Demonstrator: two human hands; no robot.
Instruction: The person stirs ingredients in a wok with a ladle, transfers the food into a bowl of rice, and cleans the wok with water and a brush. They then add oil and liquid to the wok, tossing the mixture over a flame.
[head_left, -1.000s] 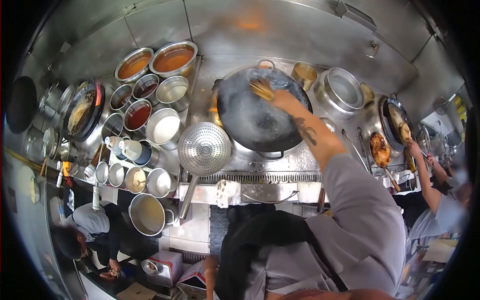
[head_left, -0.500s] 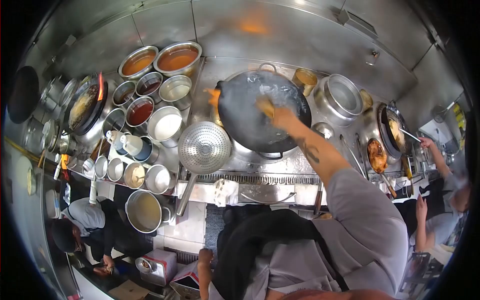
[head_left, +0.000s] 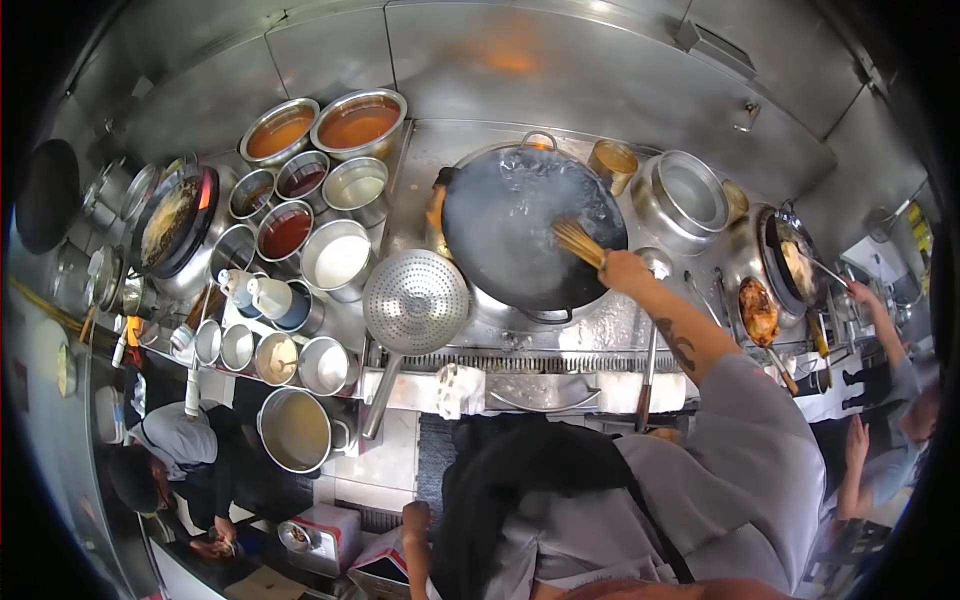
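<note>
My right hand is closed round a bamboo wok brush. The brush's splayed bristles reach over the right side of a large black wok. Water and steam show inside the wok, and its far part glistens. Low in the view, well away from the stove, my left hand hangs curled in a fist beside my body; nothing shows in it. A perforated strainer with a long handle rests left of the wok. Right of it lies a ladle, handle toward me.
Sauce pots and two wide bowls of orange liquid stand to the left. Flames burn at the left wok. A large steel pot sits at the right. One co-worker bends at lower left; another's hand works far right.
My right hand and the brush have moved right, from the wok's middle toward its right rim. The bristles now show more clearly. My left hand stays low, still curled.
</note>
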